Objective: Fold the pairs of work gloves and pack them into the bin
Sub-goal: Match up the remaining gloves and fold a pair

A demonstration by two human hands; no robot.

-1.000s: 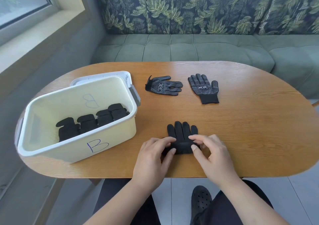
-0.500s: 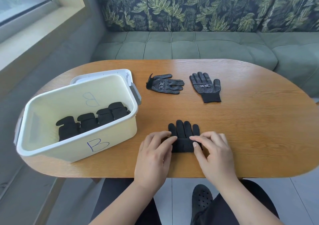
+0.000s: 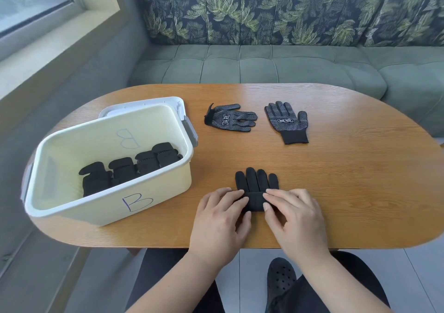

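A black glove pair lies stacked near the table's front edge, fingers pointing away from me, its cuff end folded up over the palm. My left hand pinches the left end of that fold between fingers and thumb. My right hand pinches the right end the same way. To the left stands the cream bin, marked "B", with several folded black gloves lined up inside. Two loose dotted gloves lie flat farther back: one sideways, the other with its fingers pointing away.
The oval wooden table carries everything. The bin's white lid lies behind and under the bin. A green sofa wraps the far side and a window ledge runs along the left. My black shoe shows below the table.
The fold of the cuff has moved up over the palm, and both hands have shifted slightly forward with it. The camera has tilted a little.
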